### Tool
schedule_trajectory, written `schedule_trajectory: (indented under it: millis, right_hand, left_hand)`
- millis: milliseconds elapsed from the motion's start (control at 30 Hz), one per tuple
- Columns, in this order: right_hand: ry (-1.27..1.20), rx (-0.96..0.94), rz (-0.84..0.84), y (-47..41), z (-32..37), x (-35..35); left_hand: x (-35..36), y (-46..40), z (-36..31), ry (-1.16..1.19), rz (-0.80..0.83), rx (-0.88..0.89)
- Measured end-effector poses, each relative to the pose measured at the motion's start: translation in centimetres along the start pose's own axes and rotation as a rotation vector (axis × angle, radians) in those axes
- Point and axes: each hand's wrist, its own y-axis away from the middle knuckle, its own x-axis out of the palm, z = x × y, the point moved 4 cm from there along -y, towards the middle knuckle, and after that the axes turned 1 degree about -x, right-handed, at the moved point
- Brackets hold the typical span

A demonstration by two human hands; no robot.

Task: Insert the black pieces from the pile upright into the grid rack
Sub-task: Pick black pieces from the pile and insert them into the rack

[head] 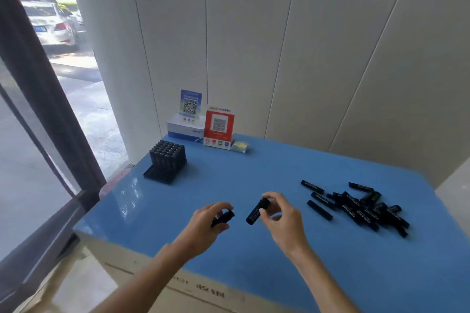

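A pile of black cylindrical pieces lies on the right of the blue table. The black grid rack stands at the far left of the table, with several pieces upright in its back rows and its front row of cells bare. My left hand grips one black piece above the table's middle. Just to its right, my right hand pinches another black piece by its upper end, tilted down to the left. Both hands are between the rack and the pile.
Two QR-code signs, blue and red, stand at the table's back edge by a white box and a small packet. A wall runs behind the table. The table's left edge drops off beside a glass door.
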Motion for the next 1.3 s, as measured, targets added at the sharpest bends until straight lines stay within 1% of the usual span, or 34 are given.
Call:
schedule_trajectory:
  millis: [133, 233, 333, 533, 600, 733, 833, 1000, 1167, 1300]
  right_hand:
    - [-0.027, 0.025, 0.021, -1.1, 1.8, 3.3]
    - [-0.030, 0.029, 0.064, -2.7, 2.1, 5.4]
    - [-0.004, 0.012, 0.069, -4.6, 1.9, 6.9]
    - [0.029, -0.031, 0.130, -9.4, 2.2, 11.8]
    - [0.017, -0.050, 0.139, -11.2, 2.5, 13.6]
    - [-0.015, -0.055, 0.152, -14.0, 2.7, 16.7]
    - [-0.016, -0.056, 0.167, -15.6, 2.7, 18.4]
    - [0.013, -0.039, 0.167, -17.7, 3.0, 21.0]
    - [0.049, 0.002, 0.133, -18.8, 3.4, 24.0]
    - [0.119, 0.023, 0.106, -19.3, 3.3, 26.5]
  left_hand:
    - [-3.0, 0.4, 2.8, 0.001, -0.008, -0.021]
    - [-4.8, 0.2, 4.6, -0.009, -0.028, -0.035]
    - [-6.4, -0.5, 6.5, 0.013, -0.046, -0.083]
    - [-9.5, -3.1, 10.2, -0.022, 0.003, -0.181]
    - [-10.9, -4.2, 11.8, -0.035, -0.020, -0.206]
    - [-13.0, -5.9, 14.6, -0.028, -0.115, -0.242]
    - [-14.1, -6.8, 16.7, -0.005, -0.132, -0.260]
    - [-16.4, -8.7, 19.6, 0.007, -0.155, -0.228]
    - [-18.8, -10.6, 23.0, -0.003, -0.163, -0.121]
    - [-20.1, -11.6, 25.1, 0.021, -0.126, -0.056]
